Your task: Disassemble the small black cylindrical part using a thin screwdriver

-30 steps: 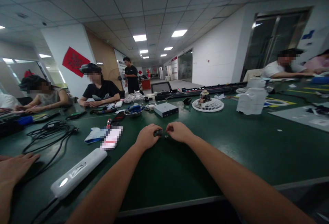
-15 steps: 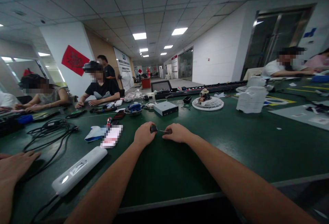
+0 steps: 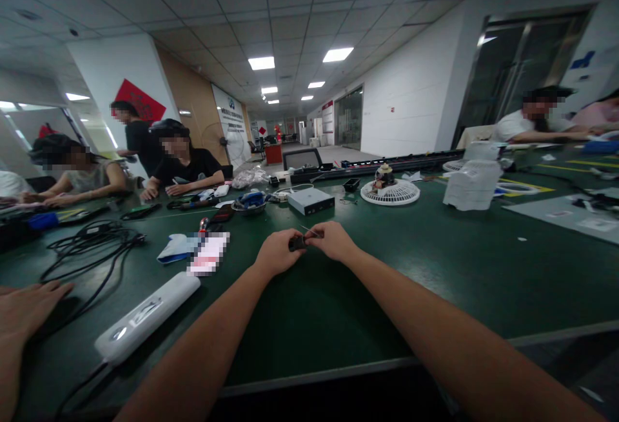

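Over the green table, my left hand pinches a small dark block-like part whose kind I cannot make out. My right hand is closed on a thin metal rod, its slim end pointing left above the dark part. The two hands almost meet, and the right fingertips are at the dark part's right side. Whether the rod touches the part cannot be told. Just beyond them sits a grey optical disc drive.
A white power strip, a phone and coiled black cables lie left. Another person's hand rests at the left edge. A white fan grille and white plastic housing stand to the right. Co-workers sit farther back.
My hands have come closer together, bringing the dark part and the rod side by side. The rod now tilts up to the left. A standing person in the background has moved left.
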`<action>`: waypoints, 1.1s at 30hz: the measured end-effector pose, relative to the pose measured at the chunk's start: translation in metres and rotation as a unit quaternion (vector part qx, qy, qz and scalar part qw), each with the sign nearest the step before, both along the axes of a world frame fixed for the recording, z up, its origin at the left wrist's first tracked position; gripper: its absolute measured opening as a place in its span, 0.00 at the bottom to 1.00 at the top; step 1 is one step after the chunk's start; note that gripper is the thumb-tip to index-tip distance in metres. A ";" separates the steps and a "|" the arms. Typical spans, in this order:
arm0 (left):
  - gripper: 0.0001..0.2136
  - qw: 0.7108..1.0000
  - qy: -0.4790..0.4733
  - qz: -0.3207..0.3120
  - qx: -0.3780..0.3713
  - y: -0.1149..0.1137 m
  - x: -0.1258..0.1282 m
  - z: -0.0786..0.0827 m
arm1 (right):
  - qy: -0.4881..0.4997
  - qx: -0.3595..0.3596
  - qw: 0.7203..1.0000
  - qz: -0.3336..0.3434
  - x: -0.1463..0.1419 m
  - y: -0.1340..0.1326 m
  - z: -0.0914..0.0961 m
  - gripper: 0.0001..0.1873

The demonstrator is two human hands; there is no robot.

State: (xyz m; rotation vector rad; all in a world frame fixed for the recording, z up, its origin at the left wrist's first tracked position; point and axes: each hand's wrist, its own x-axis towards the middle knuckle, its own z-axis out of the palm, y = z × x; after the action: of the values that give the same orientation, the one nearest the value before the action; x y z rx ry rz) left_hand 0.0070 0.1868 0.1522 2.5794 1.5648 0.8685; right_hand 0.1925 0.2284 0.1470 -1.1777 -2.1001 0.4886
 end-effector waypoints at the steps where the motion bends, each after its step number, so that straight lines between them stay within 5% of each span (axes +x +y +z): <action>1: 0.13 1.000 -0.003 -0.006 -0.002 0.000 0.000 0.000 | 0.010 0.000 1.000 -0.005 0.000 0.000 0.000 0.08; 19: 0.12 0.999 -0.016 -0.030 -0.016 -0.006 0.002 0.006 | 0.026 -0.029 0.999 0.002 0.006 0.003 0.001 0.09; 33: 0.13 0.997 -0.043 -0.056 0.026 -0.004 0.001 0.005 | 0.075 -0.151 0.985 0.031 0.001 0.004 -0.006 0.15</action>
State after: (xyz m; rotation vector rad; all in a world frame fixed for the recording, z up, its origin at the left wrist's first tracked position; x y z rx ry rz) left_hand 0.0078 0.1829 0.1575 2.5958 1.3802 1.0072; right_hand 0.1931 0.2322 0.1406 -1.2013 -1.9833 0.9218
